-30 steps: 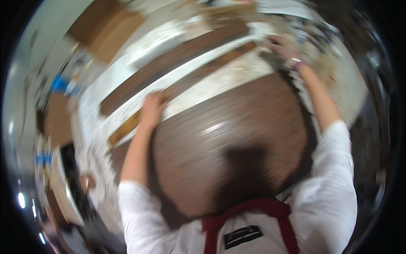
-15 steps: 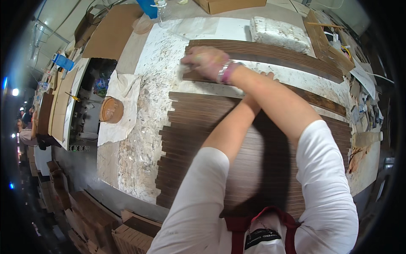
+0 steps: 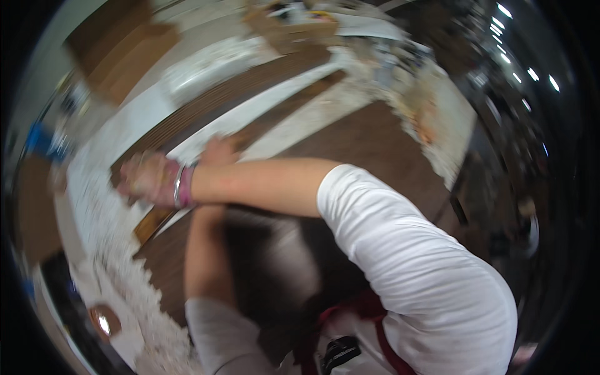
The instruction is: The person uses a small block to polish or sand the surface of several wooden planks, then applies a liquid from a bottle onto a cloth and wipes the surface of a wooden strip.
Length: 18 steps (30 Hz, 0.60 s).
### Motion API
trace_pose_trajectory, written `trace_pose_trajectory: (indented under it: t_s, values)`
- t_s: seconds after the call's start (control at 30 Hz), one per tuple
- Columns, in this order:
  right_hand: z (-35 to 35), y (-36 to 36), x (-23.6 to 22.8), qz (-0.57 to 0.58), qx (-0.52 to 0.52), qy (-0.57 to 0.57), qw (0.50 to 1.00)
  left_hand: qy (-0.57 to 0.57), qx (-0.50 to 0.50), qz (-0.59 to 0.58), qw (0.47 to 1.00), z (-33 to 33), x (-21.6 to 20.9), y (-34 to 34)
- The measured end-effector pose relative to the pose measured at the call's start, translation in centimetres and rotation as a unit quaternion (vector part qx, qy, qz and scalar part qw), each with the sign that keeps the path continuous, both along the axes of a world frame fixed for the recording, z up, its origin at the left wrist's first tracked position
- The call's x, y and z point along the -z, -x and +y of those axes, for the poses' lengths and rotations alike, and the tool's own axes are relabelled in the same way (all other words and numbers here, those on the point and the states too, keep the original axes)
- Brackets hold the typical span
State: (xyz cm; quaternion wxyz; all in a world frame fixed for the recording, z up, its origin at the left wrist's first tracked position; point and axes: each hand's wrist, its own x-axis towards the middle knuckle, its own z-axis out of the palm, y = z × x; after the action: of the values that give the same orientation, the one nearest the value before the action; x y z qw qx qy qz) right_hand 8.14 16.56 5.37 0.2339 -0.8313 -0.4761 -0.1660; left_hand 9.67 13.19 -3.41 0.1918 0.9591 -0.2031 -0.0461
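My right forearm crosses over my left one. My right hand [image 3: 149, 179], smudged pink and wearing a bracelet [image 3: 179, 186], is curled low at the left end of the dark brown wooden strips; what lies under its fingers is hidden. Behind my right wrist, my left hand [image 3: 219, 151] rests by a narrow brown strip [image 3: 290, 103], its fingers blurred and partly hidden. Beyond both hands lies a stack of ribbed brown strips [image 3: 231, 94]. On the near side, a broad panel of dark wooden slats [image 3: 350, 134] with stepped ends spreads beneath my arms.
A white wrapped bundle [image 3: 209, 69] sits past the ribbed strips, near an open cardboard box [image 3: 294, 34]. Brown cardboard [image 3: 119, 50] stands at the far left. A round brown bowl [image 3: 104, 320] is at the lower left. The white worktop [image 3: 103, 206] is spattered.
The whole view has swung and blurred, so the bench appears tilted. My arms remain crossed over the strips; a pale cloth seen earlier under my right hand is no longer distinguishable.
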Motion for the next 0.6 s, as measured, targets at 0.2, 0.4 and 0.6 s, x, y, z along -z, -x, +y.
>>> trace_pose_trajectory:
  t_s: [0.2, 0.4, 0.6]
  values:
    - [-18.2, 0.8, -0.9, 0.092, 0.11, -0.185, 0.972, 0.16, 0.1, 0.032, 0.982, 3.9, 2.3, -0.8]
    - [-28.8, 4.0, -3.5, 0.284, 0.174, -0.236, 0.913, 0.071, 0.12, 0.253, 0.957, 3.6, -6.3, 2.8]
    - [-32.2, -2.0, 0.3, 0.287, 0.313, -0.32, 0.847, 0.073, 0.115, 0.096, 0.986, 2.4, -7.9, -4.1]
